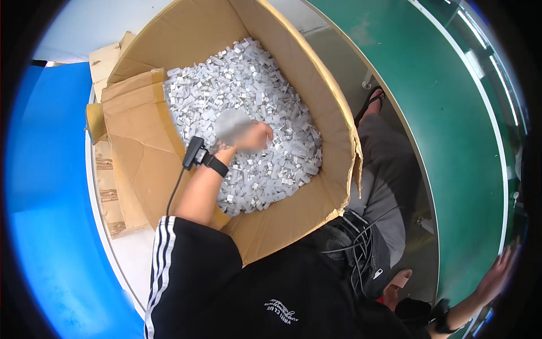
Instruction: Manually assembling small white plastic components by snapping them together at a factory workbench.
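My left hand (253, 137) reaches down into a large cardboard box (293, 226) and touches the heap of small whitish plastic pieces (265, 85) inside. Thin shiny metal bits show among the pieces. Part of that hand is blurred and its fingers are mostly hidden, so I cannot make out a grip. A black band with a small device (197, 153) and a cable sits on the left wrist. Far off to the right, my right hand (498, 271) lies with fingers stretched out at the edge of the green table (468, 186), holding nothing.
A folded cardboard flap (135, 124) hangs over the box's left side. Wooden pallet boards (106, 186) show under it, and a blue surface (51, 186) lies farther left. Loose black cables (361, 248) hang near my waist. Sandalled feet (372, 103) show between box and table.
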The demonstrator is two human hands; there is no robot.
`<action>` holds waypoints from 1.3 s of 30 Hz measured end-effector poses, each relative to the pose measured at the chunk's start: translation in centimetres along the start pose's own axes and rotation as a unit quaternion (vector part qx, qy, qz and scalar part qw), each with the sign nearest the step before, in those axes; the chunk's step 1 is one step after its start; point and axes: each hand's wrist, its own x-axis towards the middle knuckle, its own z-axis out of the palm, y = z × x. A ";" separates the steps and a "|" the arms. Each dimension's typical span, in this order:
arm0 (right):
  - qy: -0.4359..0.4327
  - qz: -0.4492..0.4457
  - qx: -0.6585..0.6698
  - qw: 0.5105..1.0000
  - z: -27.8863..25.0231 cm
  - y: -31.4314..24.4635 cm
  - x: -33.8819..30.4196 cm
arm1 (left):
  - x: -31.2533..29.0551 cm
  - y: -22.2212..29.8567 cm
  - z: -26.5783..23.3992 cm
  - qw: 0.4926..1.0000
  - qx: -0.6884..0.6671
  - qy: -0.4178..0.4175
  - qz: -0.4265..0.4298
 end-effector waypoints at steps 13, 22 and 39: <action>-0.084 0.064 0.070 0.992 5.0 0.7 -13.5 | 0.3 0.1 5.4 0.981 0.145 0.115 0.051; -0.058 0.098 0.074 0.991 6.6 0.6 -15.3 | 0.9 -2.4 6.8 0.971 0.146 0.176 0.073; -0.507 0.130 0.152 0.838 20.8 -3.2 -18.3 | -11.4 19.3 -7.2 0.832 -0.287 0.165 0.445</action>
